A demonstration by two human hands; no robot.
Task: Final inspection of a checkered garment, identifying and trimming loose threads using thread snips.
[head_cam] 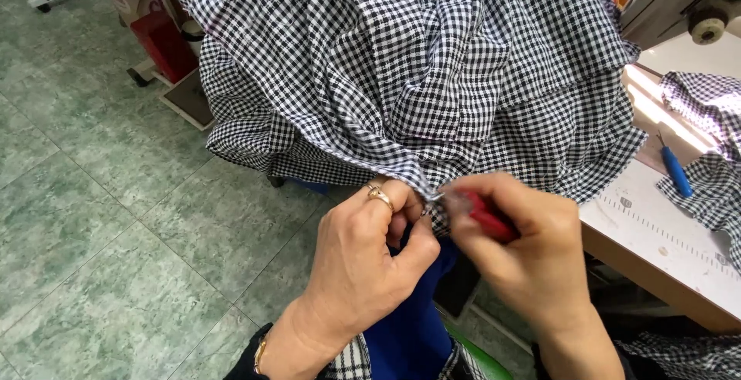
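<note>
Both hands are working one seam: left hand (363,260) is pinching the checked fabric (417,71) taut, while right hand (525,253), fingers closed around a red-handled seam ripper (488,219), is best nicking stitches shallowly.

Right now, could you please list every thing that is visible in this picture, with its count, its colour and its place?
Checked garment: one, black and white, bunched at top centre, edge pinched by both hands.
Red-handled tool: one, red, in the right hand, tip at the fabric edge.
Blue-handled tool: one, blue, lying on the table at right.
Checked fabric pieces: at least two, black and white, on the table.
Table: one, pale top, right side.
Sewing machine: one, whitish, top right, partly visible.
Floor: green tiles, left.
Ring: one, gold, on the left hand.
Left hand: pinches the fabric.
Right hand: grips the red tool.
</note>
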